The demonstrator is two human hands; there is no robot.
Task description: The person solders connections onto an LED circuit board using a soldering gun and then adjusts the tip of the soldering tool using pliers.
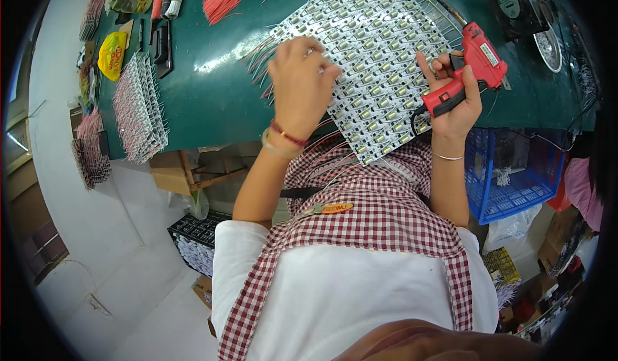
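Observation:
A large white circuit board panel [386, 58], covered with rows of small components, lies on the green table and overhangs its near edge toward my apron. Thin red and white wires [259, 61] stick out from its left side. Over that side is my left hand [299, 81], its fingers curled toward the thumb; what they hold, if anything, is hidden. My right hand [458, 106] grips a red and black soldering gun [481, 58] at the panel's right side. The gun's metal tip [450, 5] points away, up and to the left, near the panel's far right edge.
On the green table [212, 103] lie a bundle of red wires [221, 1], stacked wired panels [138, 110], a yellow bag [112, 56] and hand tools [162, 48]. A black fan [513, 5] and a metal dish [547, 47] stand far right. A blue crate [512, 200] sits below.

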